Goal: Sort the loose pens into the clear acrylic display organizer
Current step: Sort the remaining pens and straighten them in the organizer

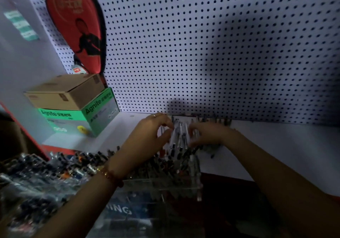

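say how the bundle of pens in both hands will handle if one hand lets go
The bundle of pens looks loose, no band visible, so it would likely fan out if the left hand or right hand eased. The barrels seem smooth and round, so dropped ones would probably roll on the white shelf.

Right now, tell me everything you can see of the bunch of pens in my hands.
The bunch of pens is a handful of slim, pale, see-through barrels with dark ends, plastic by the look. It stands roughly upright, slightly fanned, above the pen-filled clear acrylic organizer. The left hand grips its left side, the right hand its right. Blur hides finer detail.
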The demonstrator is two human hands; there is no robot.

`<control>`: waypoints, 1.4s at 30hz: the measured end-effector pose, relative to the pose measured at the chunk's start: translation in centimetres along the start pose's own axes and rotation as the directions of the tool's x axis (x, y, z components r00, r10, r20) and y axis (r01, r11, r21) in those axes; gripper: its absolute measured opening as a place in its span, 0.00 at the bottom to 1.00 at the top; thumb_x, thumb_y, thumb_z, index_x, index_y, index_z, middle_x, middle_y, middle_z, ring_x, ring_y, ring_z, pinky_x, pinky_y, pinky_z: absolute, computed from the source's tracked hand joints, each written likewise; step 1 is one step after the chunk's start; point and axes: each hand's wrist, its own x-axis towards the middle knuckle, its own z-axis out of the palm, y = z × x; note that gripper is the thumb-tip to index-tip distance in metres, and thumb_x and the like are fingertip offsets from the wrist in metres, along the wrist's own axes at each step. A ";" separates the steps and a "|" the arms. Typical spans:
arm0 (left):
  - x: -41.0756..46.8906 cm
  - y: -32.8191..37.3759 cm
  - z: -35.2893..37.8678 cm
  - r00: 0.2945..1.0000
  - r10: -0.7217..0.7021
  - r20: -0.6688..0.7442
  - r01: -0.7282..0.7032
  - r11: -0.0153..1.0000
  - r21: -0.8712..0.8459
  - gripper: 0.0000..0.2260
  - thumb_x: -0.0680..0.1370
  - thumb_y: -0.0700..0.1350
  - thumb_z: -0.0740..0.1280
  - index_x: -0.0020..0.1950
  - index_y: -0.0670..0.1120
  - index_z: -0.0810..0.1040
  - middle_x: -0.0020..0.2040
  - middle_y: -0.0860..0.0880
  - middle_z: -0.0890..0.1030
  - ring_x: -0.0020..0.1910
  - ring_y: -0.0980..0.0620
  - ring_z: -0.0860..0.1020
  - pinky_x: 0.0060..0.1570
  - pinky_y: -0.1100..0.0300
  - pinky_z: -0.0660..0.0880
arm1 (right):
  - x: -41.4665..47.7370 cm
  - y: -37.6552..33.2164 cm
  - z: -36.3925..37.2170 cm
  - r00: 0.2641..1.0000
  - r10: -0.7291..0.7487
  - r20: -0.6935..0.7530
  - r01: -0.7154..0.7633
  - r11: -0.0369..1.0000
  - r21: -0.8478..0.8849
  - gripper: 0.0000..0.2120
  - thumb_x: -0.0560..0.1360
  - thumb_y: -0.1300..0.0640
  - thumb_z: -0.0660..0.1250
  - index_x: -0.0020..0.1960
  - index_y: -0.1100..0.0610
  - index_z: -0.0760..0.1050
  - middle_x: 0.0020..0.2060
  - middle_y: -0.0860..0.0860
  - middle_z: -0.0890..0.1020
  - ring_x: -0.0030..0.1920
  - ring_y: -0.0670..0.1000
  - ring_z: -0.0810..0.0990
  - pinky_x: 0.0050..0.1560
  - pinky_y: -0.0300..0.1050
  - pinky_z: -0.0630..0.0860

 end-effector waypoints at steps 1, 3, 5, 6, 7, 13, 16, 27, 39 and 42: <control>0.0 -0.1 0.0 1.000 -0.007 0.000 0.007 1.000 -0.013 0.04 0.77 0.40 0.66 0.50 0.46 0.79 0.47 0.53 0.77 0.47 0.56 0.72 0.44 0.74 0.66 | 0.2 -0.1 0.0 1.000 0.000 -0.008 0.000 1.000 -0.024 0.16 0.73 0.42 0.69 0.53 0.50 0.69 0.50 0.50 0.75 0.45 0.50 0.74 0.43 0.45 0.73; -0.1 -0.2 0.0 1.000 -0.018 -0.008 0.018 0.999 -0.041 0.04 0.78 0.39 0.65 0.50 0.46 0.79 0.48 0.50 0.79 0.48 0.54 0.75 0.48 0.68 0.69 | 0.2 -0.4 -0.1 1.000 0.012 -0.022 -0.013 0.997 -0.080 0.13 0.74 0.46 0.68 0.51 0.52 0.69 0.43 0.50 0.73 0.38 0.47 0.70 0.34 0.42 0.67; -0.3 -0.2 -0.1 1.000 -0.027 -0.006 0.026 0.999 -0.043 0.05 0.78 0.40 0.65 0.50 0.46 0.79 0.49 0.50 0.79 0.49 0.54 0.75 0.50 0.65 0.70 | 0.3 -0.7 -0.2 0.999 0.023 -0.032 -0.027 0.989 -0.143 0.14 0.75 0.47 0.67 0.52 0.54 0.69 0.40 0.50 0.72 0.35 0.47 0.68 0.30 0.41 0.63; -0.4 -0.2 -0.1 1.000 -0.029 -0.004 0.028 0.999 -0.043 0.04 0.78 0.40 0.65 0.50 0.46 0.79 0.48 0.50 0.79 0.48 0.54 0.75 0.49 0.65 0.70 | 0.4 -0.8 -0.2 0.999 0.029 -0.027 -0.033 0.987 -0.157 0.16 0.75 0.45 0.67 0.53 0.54 0.69 0.41 0.51 0.73 0.35 0.48 0.68 0.30 0.42 0.63; -0.4 -0.2 -0.1 1.000 -0.030 -0.003 0.030 0.998 -0.046 0.04 0.78 0.40 0.65 0.50 0.46 0.79 0.48 0.50 0.79 0.48 0.54 0.76 0.49 0.66 0.70 | 0.5 -0.9 0.0 0.999 0.037 -0.015 -0.039 0.986 -0.164 0.18 0.74 0.42 0.66 0.54 0.54 0.68 0.41 0.52 0.73 0.35 0.49 0.68 0.30 0.42 0.63; -0.5 -0.4 -0.2 0.996 -0.088 -0.009 0.087 0.993 -0.080 0.05 0.78 0.40 0.64 0.49 0.47 0.79 0.47 0.53 0.79 0.47 0.57 0.75 0.45 0.75 0.66 | 0.5 -0.9 -0.3 0.997 0.067 0.036 -0.061 0.987 -0.150 0.13 0.76 0.46 0.64 0.51 0.54 0.66 0.40 0.50 0.72 0.35 0.47 0.67 0.31 0.42 0.63; -0.6 -0.4 -0.3 0.995 -0.096 -0.011 0.095 0.992 -0.087 0.05 0.78 0.40 0.64 0.49 0.46 0.79 0.47 0.53 0.79 0.46 0.59 0.74 0.43 0.77 0.66 | 0.2 -0.6 -0.7 0.998 0.049 0.028 -0.049 0.999 -0.013 0.10 0.77 0.51 0.65 0.52 0.55 0.68 0.44 0.52 0.74 0.38 0.48 0.70 0.35 0.42 0.66; 0.6 -0.1 -1.0 0.958 -0.282 0.055 0.276 0.850 -0.449 0.06 0.79 0.42 0.63 0.49 0.53 0.76 0.49 0.52 0.81 0.48 0.60 0.79 0.52 0.65 0.73 | -2.3 -1.4 -3.9 0.927 -0.076 -0.367 0.296 0.751 0.590 0.06 0.79 0.64 0.60 0.43 0.58 0.67 0.33 0.50 0.70 0.30 0.47 0.66 0.34 0.41 0.67; 2.0 1.6 -1.8 0.743 -0.630 0.226 0.303 0.015 -0.953 0.11 0.83 0.42 0.55 0.46 0.43 0.75 0.45 0.49 0.85 0.46 0.54 0.82 0.41 0.65 0.80 | -2.2 -5.0 -3.3 0.917 -0.155 -0.368 0.334 0.804 0.493 0.11 0.78 0.57 0.64 0.46 0.65 0.78 0.35 0.50 0.82 0.32 0.49 0.74 0.36 0.42 0.72; 1.8 1.7 -2.3 0.713 -0.639 0.288 0.269 -0.130 -0.954 0.11 0.83 0.44 0.55 0.45 0.43 0.73 0.39 0.51 0.84 0.30 0.59 0.79 0.30 0.67 0.76 | -0.4 -2.1 -1.8 0.975 0.091 -0.203 -0.022 0.947 0.319 0.10 0.75 0.56 0.69 0.48 0.63 0.82 0.44 0.59 0.84 0.37 0.53 0.78 0.42 0.47 0.77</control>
